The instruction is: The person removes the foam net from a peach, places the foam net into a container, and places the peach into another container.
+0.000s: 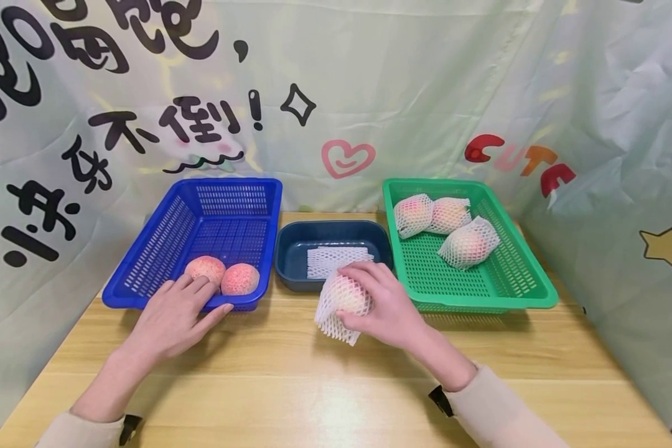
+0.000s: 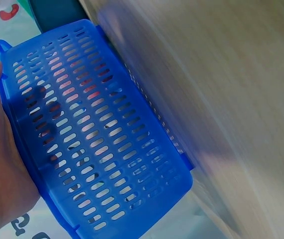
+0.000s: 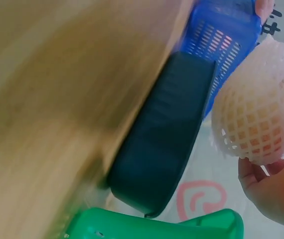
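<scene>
My right hand (image 1: 385, 303) grips a peach in a white foam net (image 1: 344, 298) in front of the dark tray, fingers on top and thumb at the near side. In the right wrist view the netted peach (image 3: 254, 109) shows close up, with net gathered at one end. My left hand (image 1: 173, 311) reaches over the near rim of the blue basket (image 1: 120, 297), its fingers at a bare pinkish peach (image 1: 206, 267) and its thumb outside the rim. A second bare peach (image 1: 240, 279) lies beside it. The left fingertips are hidden behind the basket wall in the left wrist view.
Between the baskets stands a dark blue tray (image 1: 285, 261) with white foam nets (image 1: 336, 258) in it. The green basket (image 1: 537, 292) at right holds several netted peaches (image 1: 470, 242). A printed cloth (image 1: 425, 93) hangs behind and beside the wooden table (image 1: 291, 398).
</scene>
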The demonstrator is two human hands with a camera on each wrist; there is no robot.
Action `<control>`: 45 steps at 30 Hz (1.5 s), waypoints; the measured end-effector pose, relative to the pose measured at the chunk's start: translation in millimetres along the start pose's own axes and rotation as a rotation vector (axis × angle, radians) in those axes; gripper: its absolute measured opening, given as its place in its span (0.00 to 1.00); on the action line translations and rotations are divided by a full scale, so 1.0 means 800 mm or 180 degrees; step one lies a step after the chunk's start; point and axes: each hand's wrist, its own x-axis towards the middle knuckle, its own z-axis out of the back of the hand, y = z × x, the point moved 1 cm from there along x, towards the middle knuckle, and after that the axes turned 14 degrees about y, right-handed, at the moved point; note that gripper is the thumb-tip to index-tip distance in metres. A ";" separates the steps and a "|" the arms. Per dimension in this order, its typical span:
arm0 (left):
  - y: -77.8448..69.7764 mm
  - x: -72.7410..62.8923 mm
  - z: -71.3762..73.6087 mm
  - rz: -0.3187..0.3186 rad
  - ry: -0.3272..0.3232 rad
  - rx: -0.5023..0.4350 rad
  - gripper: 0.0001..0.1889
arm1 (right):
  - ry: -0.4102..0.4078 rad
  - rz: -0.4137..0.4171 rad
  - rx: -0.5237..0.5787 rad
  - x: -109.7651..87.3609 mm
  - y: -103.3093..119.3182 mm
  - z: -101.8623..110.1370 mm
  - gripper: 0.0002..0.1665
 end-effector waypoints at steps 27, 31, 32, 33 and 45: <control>0.000 -0.002 0.000 -0.0053 -0.0088 0.0026 0.20 | 0.1181 -0.0382 -0.0109 -0.003 -0.008 -0.023 0.41; 0.000 -0.002 0.000 -0.0052 -0.0091 0.0017 0.21 | 0.1258 -0.0401 -0.0106 -0.004 -0.010 -0.025 0.42; 0.000 -0.002 0.000 -0.0050 -0.0091 0.0015 0.21 | 0.1277 -0.0404 -0.0104 -0.004 -0.010 -0.025 0.43; 0.000 -0.002 0.001 -0.0047 -0.0092 0.0012 0.21 | 0.1299 -0.0403 -0.0109 -0.004 -0.010 -0.025 0.44; -0.001 -0.002 0.000 -0.0035 -0.0069 0.0007 0.21 | 0.1471 -0.0322 -0.0248 -0.006 -0.009 -0.024 0.54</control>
